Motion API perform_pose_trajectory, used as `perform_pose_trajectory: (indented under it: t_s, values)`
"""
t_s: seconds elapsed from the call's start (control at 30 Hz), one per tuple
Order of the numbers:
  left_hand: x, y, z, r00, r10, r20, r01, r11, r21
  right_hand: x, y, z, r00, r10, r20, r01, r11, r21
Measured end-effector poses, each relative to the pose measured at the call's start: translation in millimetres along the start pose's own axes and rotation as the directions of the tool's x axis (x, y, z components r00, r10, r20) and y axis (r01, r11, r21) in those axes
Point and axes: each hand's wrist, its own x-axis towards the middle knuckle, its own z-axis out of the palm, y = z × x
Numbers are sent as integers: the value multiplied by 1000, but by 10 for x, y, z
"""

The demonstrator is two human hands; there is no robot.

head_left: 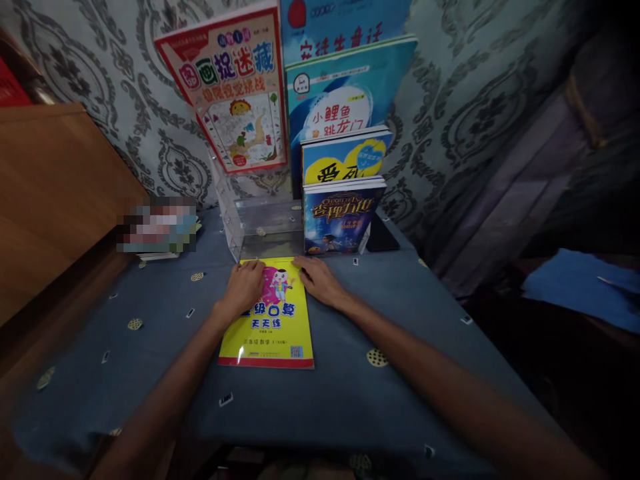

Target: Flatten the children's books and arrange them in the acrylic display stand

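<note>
A yellow workbook (pixel 273 340) with a red bottom strip and a cartoon figure lies face up on the cloth-covered table. My left hand (pixel 245 281) rests at its upper left, fingers curled toward the top edge. At the upper right corner, my right hand (pixel 320 280) grips the book's edge, its fingertips partly hidden. Right behind the workbook stands a clear acrylic rack (pixel 270 220) with stepped tiers. Its right side holds a dark blue book (pixel 343 217), a yellow-and-blue book (pixel 345 157) and a teal book (pixel 350 87). A red-bordered picture book (pixel 240 93) stands at the rack's back left.
A blurred pile of books (pixel 160 230) lies at the left, beside a wooden panel (pixel 60 193). A black flat object (pixel 383 233) is right of the rack. Patterned curtain (pixel 470 87) hangs behind. Blue cloth (pixel 585 287) lies off the table's right side.
</note>
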Motion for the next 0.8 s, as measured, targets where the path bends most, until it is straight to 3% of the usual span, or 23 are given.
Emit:
perform_pose_trajectory:
  t_s: [0.27, 0.8]
  values:
    - [265, 318, 221, 954, 295, -44, -298, 930, -217, -26, -6, -8, 998, 62, 1, -62, 998, 30]
    - [249, 340, 256, 947, 317, -57, -321, 913, -252, 13, -20, -30, 999, 41, 4, -42, 998, 40]
